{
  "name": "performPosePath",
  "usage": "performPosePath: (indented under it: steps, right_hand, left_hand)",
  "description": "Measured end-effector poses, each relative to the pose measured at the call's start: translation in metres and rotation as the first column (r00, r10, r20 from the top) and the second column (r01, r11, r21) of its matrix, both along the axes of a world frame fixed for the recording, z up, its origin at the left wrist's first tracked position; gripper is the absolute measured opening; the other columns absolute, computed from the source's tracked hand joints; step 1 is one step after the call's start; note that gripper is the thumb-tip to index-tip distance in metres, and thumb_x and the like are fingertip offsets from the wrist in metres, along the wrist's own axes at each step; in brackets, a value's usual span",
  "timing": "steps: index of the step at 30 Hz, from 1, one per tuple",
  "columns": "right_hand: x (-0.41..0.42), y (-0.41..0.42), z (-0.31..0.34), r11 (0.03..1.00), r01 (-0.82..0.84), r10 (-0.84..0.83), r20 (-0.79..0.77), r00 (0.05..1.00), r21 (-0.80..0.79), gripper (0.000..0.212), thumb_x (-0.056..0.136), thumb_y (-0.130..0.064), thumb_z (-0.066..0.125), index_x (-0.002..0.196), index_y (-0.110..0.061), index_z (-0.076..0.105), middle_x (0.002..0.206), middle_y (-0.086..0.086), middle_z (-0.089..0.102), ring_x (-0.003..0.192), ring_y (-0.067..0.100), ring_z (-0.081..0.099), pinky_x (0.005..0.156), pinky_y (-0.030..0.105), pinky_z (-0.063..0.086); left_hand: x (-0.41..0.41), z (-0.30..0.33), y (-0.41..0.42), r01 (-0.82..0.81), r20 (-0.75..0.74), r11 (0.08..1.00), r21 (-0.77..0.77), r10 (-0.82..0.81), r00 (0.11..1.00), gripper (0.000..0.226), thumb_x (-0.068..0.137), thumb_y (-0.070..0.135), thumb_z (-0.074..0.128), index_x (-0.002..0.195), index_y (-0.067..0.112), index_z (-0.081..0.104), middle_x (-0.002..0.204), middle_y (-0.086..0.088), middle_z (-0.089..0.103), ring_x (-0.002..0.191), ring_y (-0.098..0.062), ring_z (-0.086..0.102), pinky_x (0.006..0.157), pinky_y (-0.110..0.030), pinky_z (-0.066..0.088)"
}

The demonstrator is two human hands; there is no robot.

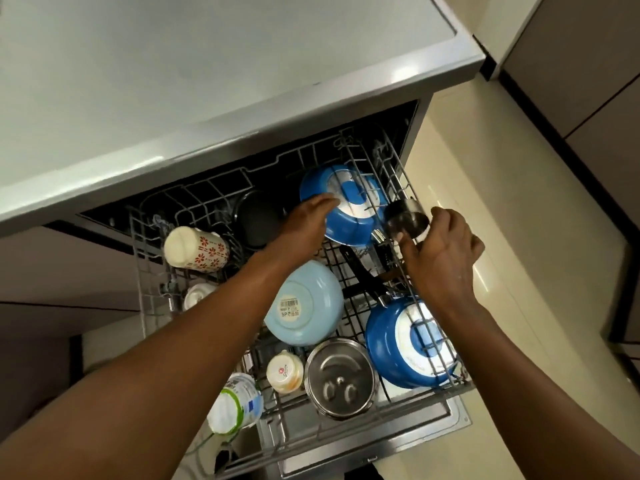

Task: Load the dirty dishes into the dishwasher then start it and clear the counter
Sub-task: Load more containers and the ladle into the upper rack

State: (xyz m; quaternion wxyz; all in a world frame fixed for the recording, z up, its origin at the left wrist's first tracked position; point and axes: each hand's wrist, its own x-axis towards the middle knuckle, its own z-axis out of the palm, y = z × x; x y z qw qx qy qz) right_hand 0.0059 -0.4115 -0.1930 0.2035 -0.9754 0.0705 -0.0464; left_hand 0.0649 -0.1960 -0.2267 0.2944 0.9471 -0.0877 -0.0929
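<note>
A small steel cup [407, 220] is held on its side at the right edge of the pulled-out dishwasher rack [349, 271], gripped by the right hand [441, 258]: the thumb is pressed to its near rim and the curled fingers are wrapped over its far side. Just left of it, a blue pan [346, 209] is seen upside down at the back of the rack, and the left hand [304, 226] is laid on its rim with fingers straight and together, nothing being clasped. Two blue pans can be counted in all; the second blue pan [408, 344] is stood bottom-up at the rack's front right corner, with writing on its base too small to be read. Between the two arms a pale blue bowl [304, 303] is turned over, and a price sticker with a barcode is borne on its base; the printed price cannot be read with certainty. In front of it a steel pot [341, 379] is set open side up, beside a small cream cup [284, 372] with a red logo whose lettering is unclear. A white plastic bottle [235, 403] with a green and blue label is laid at the front left. At the back left a cream tumbler [195, 249] patterned with red flowers is laid on its side, and a black pan [258, 216] is placed behind the left hand. The grey dishwasher top [207, 81] is seen above the rack.
</note>
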Motion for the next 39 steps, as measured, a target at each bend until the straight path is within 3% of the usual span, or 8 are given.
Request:
performPosePath:
  steps: [9, 14, 17, 22, 25, 31, 36, 39]
  right_hand:
    - [-0.068, 0.091, 0.03, 0.995, -0.072, 0.061, 0.16, 0.985, 0.062, 0.04, 0.085, -0.013, 0.065, 0.121, -0.006, 0.05, 0.122, 0.017, 0.051, 0.114, 0.035, 0.047, 0.093, 0.048, 0.035]
    - [-0.118, 0.16, 0.047, 0.975, -0.194, 0.175, 0.162, 0.971, 0.106, 0.034, 0.078, -0.001, 0.07, 0.11, -0.004, 0.058, 0.107, 0.018, 0.057, 0.098, 0.039, 0.054, 0.08, 0.049, 0.046]
    - [-0.147, 0.211, 0.057, 0.946, -0.32, 0.31, 0.137, 0.941, 0.054, 0.032, 0.077, -0.006, 0.065, 0.109, -0.005, 0.061, 0.106, 0.017, 0.061, 0.093, 0.041, 0.06, 0.075, 0.047, 0.051]
    - [-0.177, 0.308, 0.099, 0.853, -0.491, 0.45, 0.229, 0.863, 0.175, 0.026, 0.083, -0.018, 0.057, 0.109, -0.019, 0.056, 0.107, 0.004, 0.056, 0.093, 0.029, 0.057, 0.075, 0.04, 0.047]
    - [-0.188, 0.368, 0.129, 0.814, -0.533, 0.473, 0.27, 0.839, 0.231, 0.032, 0.085, -0.025, 0.048, 0.111, -0.013, 0.06, 0.109, 0.006, 0.058, 0.095, 0.029, 0.059, 0.083, 0.041, 0.05]
    - [-0.201, 0.481, 0.182, 0.716, -0.689, 0.616, 0.363, 0.7, 0.113, 0.032, 0.082, -0.008, 0.069, 0.112, -0.014, 0.059, 0.111, 0.006, 0.058, 0.097, 0.029, 0.059, 0.086, 0.041, 0.048]
    - [-0.207, 0.557, 0.223, 0.615, -0.789, 0.69, 0.485, 0.538, 0.001, 0.031, 0.083, -0.013, 0.066, 0.114, -0.01, 0.06, 0.11, 0.008, 0.059, 0.101, 0.024, 0.056, 0.089, 0.03, 0.04]
    - [-0.208, 0.595, 0.238, 0.57, -0.822, 0.71, 0.497, 0.5, 0.013, 0.037, 0.081, -0.009, 0.072, 0.115, -0.011, 0.059, 0.11, 0.006, 0.059, 0.1, 0.026, 0.059, 0.088, 0.035, 0.046]
  left_hand:
    - [-0.115, 0.047, 0.098, -0.107, 0.09, 0.994, 0.027, 0.104, 0.99, 0.046, 0.085, -0.001, 0.053, 0.13, 0.004, 0.057, 0.137, -0.015, 0.054, 0.125, -0.032, 0.052, 0.106, -0.039, 0.041]
    - [-0.186, 0.073, 0.158, -0.079, 0.121, 0.996, 0.035, 0.075, 0.99, 0.045, 0.073, -0.004, 0.063, 0.118, 0.003, 0.064, 0.115, -0.016, 0.065, 0.102, -0.036, 0.063, 0.085, -0.041, 0.053]
    - [-0.219, 0.096, 0.2, -0.154, 0.201, 0.987, 0.047, 0.142, 0.969, 0.039, 0.076, 0.01, 0.058, 0.115, 0.008, 0.064, 0.113, -0.011, 0.066, 0.096, -0.037, 0.064, 0.076, -0.045, 0.056]
    - [-0.277, 0.148, 0.297, -0.291, 0.337, 0.956, 0.045, 0.26, 0.905, 0.04, 0.088, 0.016, 0.055, 0.128, 0.019, 0.057, 0.131, 0.0, 0.057, 0.118, -0.024, 0.052, 0.092, -0.037, 0.045]
    - [-0.316, 0.174, 0.361, -0.387, 0.419, 0.922, -0.034, 0.365, 0.832, 0.034, 0.088, 0.013, 0.059, 0.121, 0.02, 0.058, 0.124, 0.002, 0.059, 0.11, -0.02, 0.056, 0.088, -0.037, 0.05]
    - [-0.37, 0.236, 0.46, -0.563, 0.459, 0.823, -0.067, 0.527, 0.715, 0.039, 0.085, 0.014, 0.055, 0.123, 0.019, 0.058, 0.124, 0.0, 0.058, 0.111, -0.023, 0.055, 0.09, -0.043, 0.049]
    - [-0.39, 0.28, 0.519, -0.648, 0.53, 0.758, -0.077, 0.581, 0.617, 0.034, 0.088, 0.014, 0.057, 0.122, 0.015, 0.06, 0.124, -0.001, 0.059, 0.11, -0.025, 0.056, 0.09, -0.045, 0.049]
    - [-0.397, 0.294, 0.549, -0.687, 0.545, 0.722, -0.075, 0.607, 0.578, 0.037, 0.09, 0.015, 0.058, 0.127, 0.016, 0.058, 0.129, 0.0, 0.057, 0.117, -0.022, 0.053, 0.097, -0.042, 0.046]
